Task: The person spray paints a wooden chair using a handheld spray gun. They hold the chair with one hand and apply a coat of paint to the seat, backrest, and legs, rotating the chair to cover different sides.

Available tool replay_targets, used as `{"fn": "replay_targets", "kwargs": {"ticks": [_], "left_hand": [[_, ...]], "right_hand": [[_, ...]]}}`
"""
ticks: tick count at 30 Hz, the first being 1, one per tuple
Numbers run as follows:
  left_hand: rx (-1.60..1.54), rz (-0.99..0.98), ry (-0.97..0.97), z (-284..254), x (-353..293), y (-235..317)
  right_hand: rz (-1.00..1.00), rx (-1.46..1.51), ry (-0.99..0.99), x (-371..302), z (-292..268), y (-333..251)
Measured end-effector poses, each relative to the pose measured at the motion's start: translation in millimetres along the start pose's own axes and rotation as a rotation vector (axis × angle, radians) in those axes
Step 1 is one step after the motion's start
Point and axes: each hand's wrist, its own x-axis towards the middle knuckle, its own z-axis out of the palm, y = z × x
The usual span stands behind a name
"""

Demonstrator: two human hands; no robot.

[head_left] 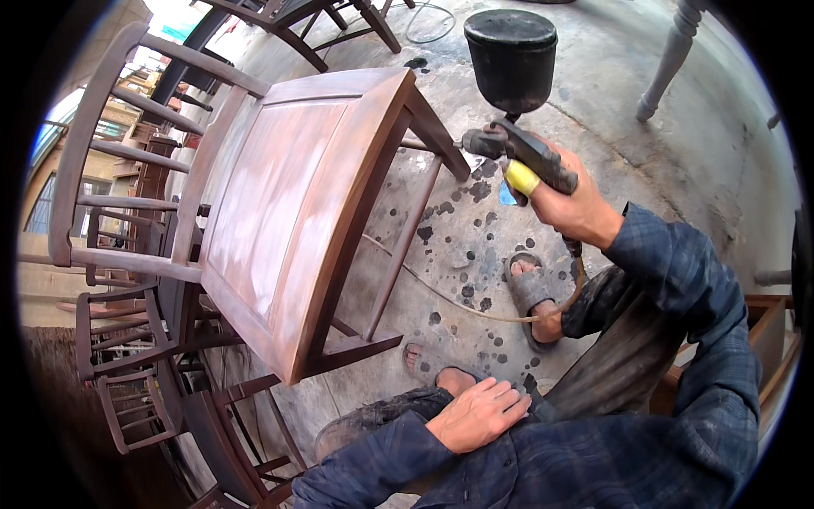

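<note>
Aiming spray gun [519, 153] past chair [288, 212] edge

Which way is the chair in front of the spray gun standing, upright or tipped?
Upright. The wooden chair shows its flat seat panel from above, spindle back rising on the left, legs and stretchers running down to the concrete floor beside the spray gun.

Workshop floor, daylight.
Grey concrete floor [543, 76], dark paint spots and pale dust. Stacked wooden chairs [127, 373] at left, turned pale leg [670, 59] upper right, hose loop [428, 21] top centre.
</note>
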Motion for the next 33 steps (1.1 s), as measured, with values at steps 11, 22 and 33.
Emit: {"fn": "replay_targets", "kwargs": {"ticks": [11,22,33], "left_hand": [[0.024,-0.008,0.002,-1.1,-1.9,2.7],[0.031,-0.007,0.007,-2.1,-1.7,3.4],[0.046,-0.010,-0.014,9.1,-7.8,4.8]], "right_hand": [[-0.163,-0.148,-0.172,-43.6,34.5,-9.4],[-0.237,-0.119,-0.221,-40.1,43.0,-7.6],[-0.057,-0.127,-0.061,-48.3,44.5,-25.4]]}}
